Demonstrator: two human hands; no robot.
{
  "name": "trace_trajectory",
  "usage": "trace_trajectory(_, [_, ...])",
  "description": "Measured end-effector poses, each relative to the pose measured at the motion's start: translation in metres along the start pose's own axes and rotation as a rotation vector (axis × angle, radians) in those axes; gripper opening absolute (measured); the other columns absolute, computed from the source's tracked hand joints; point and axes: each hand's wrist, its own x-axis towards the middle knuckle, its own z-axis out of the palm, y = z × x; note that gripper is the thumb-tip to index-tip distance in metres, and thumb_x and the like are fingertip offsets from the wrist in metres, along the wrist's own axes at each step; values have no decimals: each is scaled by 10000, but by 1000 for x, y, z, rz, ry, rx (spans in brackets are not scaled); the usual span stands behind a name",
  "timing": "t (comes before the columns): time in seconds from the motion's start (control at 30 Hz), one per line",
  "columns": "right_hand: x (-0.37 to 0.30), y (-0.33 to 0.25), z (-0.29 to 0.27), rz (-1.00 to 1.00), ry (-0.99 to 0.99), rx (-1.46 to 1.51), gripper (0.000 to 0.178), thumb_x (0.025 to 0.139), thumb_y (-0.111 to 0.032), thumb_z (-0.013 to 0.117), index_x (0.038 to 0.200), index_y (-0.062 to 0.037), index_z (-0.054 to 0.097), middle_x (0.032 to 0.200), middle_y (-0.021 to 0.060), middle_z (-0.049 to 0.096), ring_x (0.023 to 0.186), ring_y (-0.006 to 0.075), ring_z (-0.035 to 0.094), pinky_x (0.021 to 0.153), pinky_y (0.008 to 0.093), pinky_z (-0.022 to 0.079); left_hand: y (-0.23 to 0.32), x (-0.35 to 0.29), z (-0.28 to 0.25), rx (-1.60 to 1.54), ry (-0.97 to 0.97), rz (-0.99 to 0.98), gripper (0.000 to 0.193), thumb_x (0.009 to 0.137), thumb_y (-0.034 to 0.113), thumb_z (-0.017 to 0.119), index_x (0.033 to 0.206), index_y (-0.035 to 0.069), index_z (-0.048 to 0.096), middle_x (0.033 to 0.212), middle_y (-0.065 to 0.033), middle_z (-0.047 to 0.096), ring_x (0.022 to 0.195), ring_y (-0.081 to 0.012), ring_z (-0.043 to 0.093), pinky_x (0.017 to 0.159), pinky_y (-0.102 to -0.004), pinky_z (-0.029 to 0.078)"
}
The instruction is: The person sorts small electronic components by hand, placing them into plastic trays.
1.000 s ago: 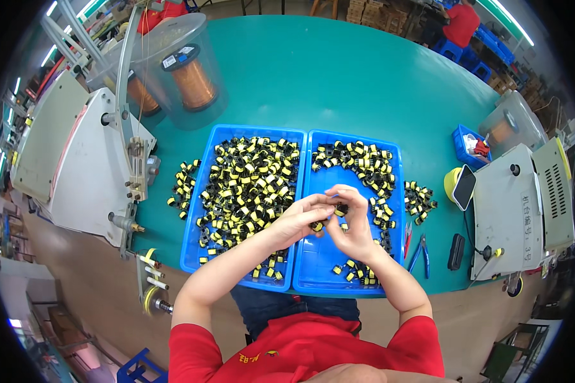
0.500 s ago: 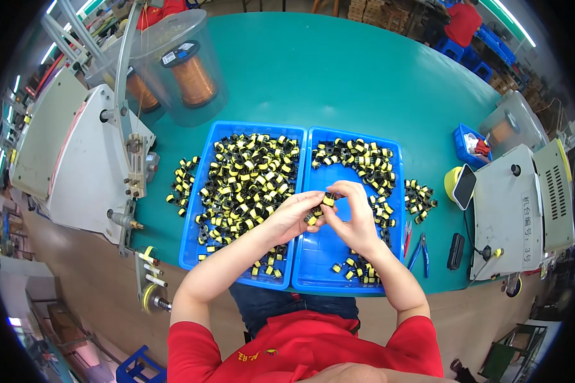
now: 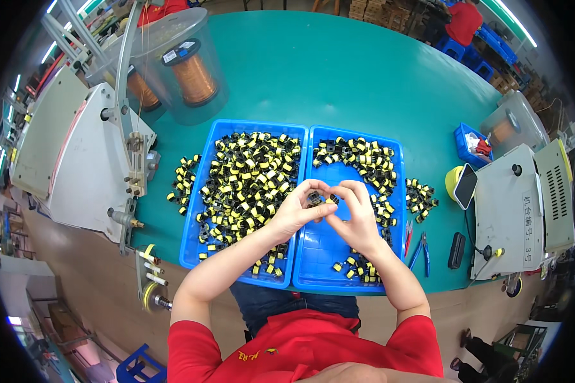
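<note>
Both my hands meet above the inner edges of two blue trays. My left hand (image 3: pixel 296 209) is closed around a small black coil bobbin (image 3: pixel 314 198), which shows between its thumb and curled fingers. Between the fingertips of my right hand (image 3: pixel 358 220) is another bobbin (image 3: pixel 331 199), black with yellow tape, partly hidden by the fingers. The left blue tray (image 3: pixel 191 233) is heaped with bobbins of the same kind. In the right blue tray (image 3: pixel 313 252) they lie along the far and right sides and in a near cluster, with bare bottom in the middle.
Loose bobbins lie on the green table (image 3: pixel 313 70) outside both trays. Blue-handled pliers (image 3: pixel 420 252) and a black case (image 3: pixel 456 251) lie to the right. Winding machines flank the table, left (image 3: pixel 86 166) and right (image 3: pixel 508 204). Copper wire spools (image 3: pixel 195 80) stand far left.
My left fingers have risen and curled, bringing the bobbin in them up beside the one in my right hand. The right hand has shifted little. A person's legs show more at lower right.
</note>
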Motion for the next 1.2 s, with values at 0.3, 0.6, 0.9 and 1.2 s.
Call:
trace_trajectory(0.3, [2, 0, 4, -35, -35, 28, 414, 752, -1, 654, 1138, -31, 510, 1011, 123, 527, 840, 223, 558, 727, 296, 472, 24, -2, -10, 376, -15, 215, 193, 870, 104, 537, 1039, 16, 570, 882, -30, 565, 716, -79, 533, 614, -215, 438])
trace_trajectory(0.6, [7, 9, -1, 166, 98, 82, 229, 846, 4, 538, 1074, -11, 541, 940, 96, 534, 773, 161, 544, 649, 265, 458, 64, -9, -46, 651, -717, -144, 209, 867, 144, 559, 784, 13, 699, 845, -88, 661, 795, -163, 609, 714, -271, 481])
trace_trajectory(0.9, [-9, 37, -24, 435, -73, -517, 273, 873, -229, 543, 1095, -71, 548, 1037, 142, 565, 937, 306, 563, 796, 405, 472, 74, -11, -32, 580, -765, -565, 340, 898, 120, 552, 1222, 17, 536, 835, -108, 673, 750, -169, 668, 681, -263, 543])
trace_trajectory(1.2, [-37, 60, -19, 534, -333, -971, 459, 814, -374, 609, 1108, -31, 531, 975, 159, 556, 973, 309, 528, 704, 357, 515, 61, -9, -34, 489, -716, -369, 345, 898, 154, 566, 1210, 14, 518, 923, -112, 651, 858, -163, 647, 717, -249, 526])
